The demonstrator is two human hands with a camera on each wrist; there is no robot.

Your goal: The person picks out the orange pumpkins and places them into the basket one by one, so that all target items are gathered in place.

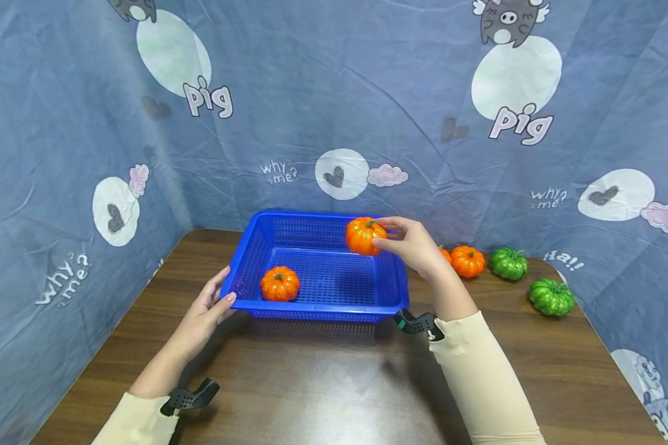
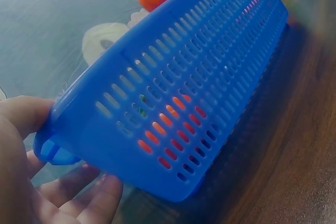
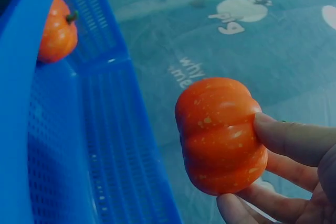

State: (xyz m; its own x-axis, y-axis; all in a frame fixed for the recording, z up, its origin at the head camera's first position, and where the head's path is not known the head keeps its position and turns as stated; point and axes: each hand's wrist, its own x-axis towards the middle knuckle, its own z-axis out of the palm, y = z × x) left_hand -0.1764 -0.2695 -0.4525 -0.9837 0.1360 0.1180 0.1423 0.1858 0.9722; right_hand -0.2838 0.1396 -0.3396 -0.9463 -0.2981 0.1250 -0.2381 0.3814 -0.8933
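A blue plastic basket [image 1: 323, 311] with slotted walls is on the brown table, its left end gripped at the rim by my left hand [image 1: 207, 309]. In the left wrist view the thumb lies over the rim of the basket [image 2: 105, 145] and the fingers curl below it. My right hand [image 1: 414, 244] pinches a small orange pumpkin [image 1: 363, 237] between thumb and fingers, above the basket's right part. The right wrist view shows this pumpkin [image 3: 220, 140] held off to the side of the basket wall. Another orange pumpkin [image 1: 280, 284] sits inside, at the front left.
Right of the basket stand an orange pumpkin [image 1: 467, 262], a second one partly hidden behind my right wrist, and two green pumpkins, one at the back [image 1: 509, 264] and one nearer [image 1: 552, 297]. A blue printed cloth [image 1: 289, 111] hangs behind the wooden table [image 1: 300, 383].
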